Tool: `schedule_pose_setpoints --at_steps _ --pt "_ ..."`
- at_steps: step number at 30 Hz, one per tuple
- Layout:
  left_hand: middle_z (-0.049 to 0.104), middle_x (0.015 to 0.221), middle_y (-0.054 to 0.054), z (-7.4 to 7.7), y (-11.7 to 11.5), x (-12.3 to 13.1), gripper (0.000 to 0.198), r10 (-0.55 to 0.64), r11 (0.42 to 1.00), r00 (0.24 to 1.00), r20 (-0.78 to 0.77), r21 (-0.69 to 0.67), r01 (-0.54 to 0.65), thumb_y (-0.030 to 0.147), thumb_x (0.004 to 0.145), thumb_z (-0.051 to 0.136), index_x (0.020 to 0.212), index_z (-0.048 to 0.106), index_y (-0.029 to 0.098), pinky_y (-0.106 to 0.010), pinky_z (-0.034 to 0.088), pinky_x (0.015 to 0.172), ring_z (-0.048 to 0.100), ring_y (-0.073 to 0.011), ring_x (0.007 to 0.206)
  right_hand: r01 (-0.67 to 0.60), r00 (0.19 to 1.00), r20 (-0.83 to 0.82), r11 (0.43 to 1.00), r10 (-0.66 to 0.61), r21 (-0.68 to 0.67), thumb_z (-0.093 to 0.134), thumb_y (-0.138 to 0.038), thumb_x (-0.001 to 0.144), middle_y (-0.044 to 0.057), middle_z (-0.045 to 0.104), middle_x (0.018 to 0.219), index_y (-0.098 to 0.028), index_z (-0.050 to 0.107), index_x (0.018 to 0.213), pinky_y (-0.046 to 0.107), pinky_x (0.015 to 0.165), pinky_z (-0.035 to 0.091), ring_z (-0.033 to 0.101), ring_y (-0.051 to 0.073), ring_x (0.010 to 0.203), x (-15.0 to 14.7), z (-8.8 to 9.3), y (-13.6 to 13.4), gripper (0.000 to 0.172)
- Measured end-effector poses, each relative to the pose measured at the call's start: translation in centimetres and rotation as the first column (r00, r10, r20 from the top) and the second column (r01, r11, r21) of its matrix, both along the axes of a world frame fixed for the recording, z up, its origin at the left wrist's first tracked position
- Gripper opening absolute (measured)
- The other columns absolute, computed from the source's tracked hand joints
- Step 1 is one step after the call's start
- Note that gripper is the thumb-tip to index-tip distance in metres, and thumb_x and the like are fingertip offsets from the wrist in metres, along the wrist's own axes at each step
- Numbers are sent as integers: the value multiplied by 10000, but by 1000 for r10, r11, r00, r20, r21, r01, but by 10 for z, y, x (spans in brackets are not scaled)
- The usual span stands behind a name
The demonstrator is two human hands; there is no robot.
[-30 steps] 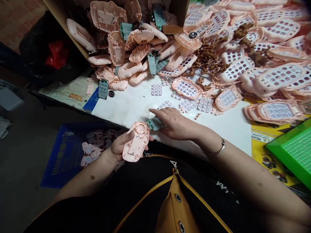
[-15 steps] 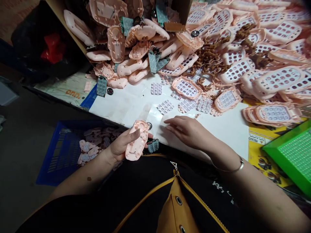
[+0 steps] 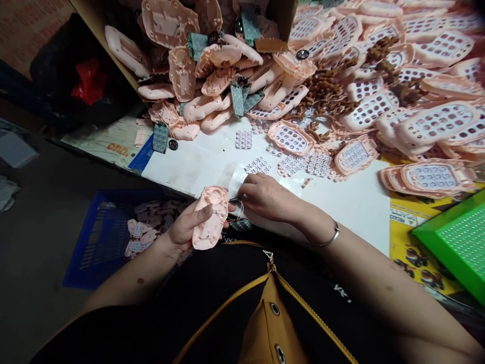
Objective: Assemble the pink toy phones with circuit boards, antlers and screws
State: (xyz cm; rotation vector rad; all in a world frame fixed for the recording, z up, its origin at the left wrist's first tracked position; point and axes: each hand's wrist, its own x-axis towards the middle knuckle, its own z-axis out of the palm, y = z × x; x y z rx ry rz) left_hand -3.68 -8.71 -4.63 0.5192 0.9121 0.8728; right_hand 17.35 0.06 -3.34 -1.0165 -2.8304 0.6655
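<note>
My left hand (image 3: 189,225) grips a pink plastic toy-phone shell half (image 3: 209,227), hollow side up, with the thumb across its edge. Thin wires run out of the shell to a green circuit board (image 3: 241,225), which hangs in shadow beside it. Just right of the shell, my right hand (image 3: 265,197) has its fingers curled together at a small dark speaker (image 3: 235,201). Most of that speaker is hidden behind the fingers, and a loop of pale wire shows below them.
Behind are a cardboard box (image 3: 91,30) spilling shells and boards, white keypad pads (image 3: 243,139), brown parts (image 3: 326,93) and heaped pink shells (image 3: 435,124). A green tray (image 3: 450,227) stands at right. A blue basket (image 3: 81,253) of pink pieces sits low at left.
My right hand has moved left to the speaker beside the shell, and its stretched fingers have curled closed. The shell has shifted slightly left, uncovering its round recess.
</note>
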Motion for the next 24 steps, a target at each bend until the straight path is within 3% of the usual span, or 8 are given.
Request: schedule_pose_setpoints --at_steps 4,7,10,13,16,20,24 --pt "707 1193 -122 5 5 4 615 46 999 999 -22 13 -46 417 722 796 1252 586 186 -246 563 517 715 -200 744 46 999 -9 998 -46 -54 471 -162 891 115 634 868 -146 690 887 304 687 397 518 191 775 26 12 -7 220" --pt "699 1205 -135 10 13 13 532 20 999 1000 22 -44 -19 417 773 746 1213 611 150 -270 573 514 714 -195 721 57 998 22 965 -53 -254 516 -207 875 59 644 762 -179 661 785 273 626 402 524 149 669 50 19 -4 173" --pt "718 1141 -133 12 20 26 462 -33 994 997 68 -102 40 397 791 733 1155 626 134 -264 560 488 710 -190 684 136 990 95 903 -106 -407 586 -291 847 22 682 746 -204 672 809 263 605 414 561 140 640 68 20 4 128" --pt "730 1091 -122 11 24 37 439 -49 987 997 65 -147 58 377 768 764 1109 638 130 -253 552 469 707 -186 659 328 944 132 894 -301 -304 594 -293 840 35 718 838 -210 685 921 276 643 427 608 160 703 74 14 6 148" --pt "734 1080 -116 7 25 41 434 -30 987 998 55 -157 38 375 764 774 1099 642 133 -242 554 472 711 -183 661 464 885 59 874 -461 -146 535 -261 870 60 709 841 -190 664 937 279 632 414 601 164 693 72 5 -7 162" --pt "735 1031 -116 6 25 40 431 -58 986 996 65 -154 67 394 796 744 1110 640 119 -246 563 474 701 -173 655 428 893 -129 903 -431 -51 522 -250 897 77 686 867 -180 650 914 286 672 430 605 182 769 65 -13 -33 147" --pt "711 1136 -123 2 25 39 518 -64 990 995 76 -121 72 483 771 754 1143 636 144 -259 568 494 703 -181 703 391 919 -108 911 -379 132 523 -353 938 105 666 832 -158 690 934 323 685 418 585 211 766 55 -28 -42 256"
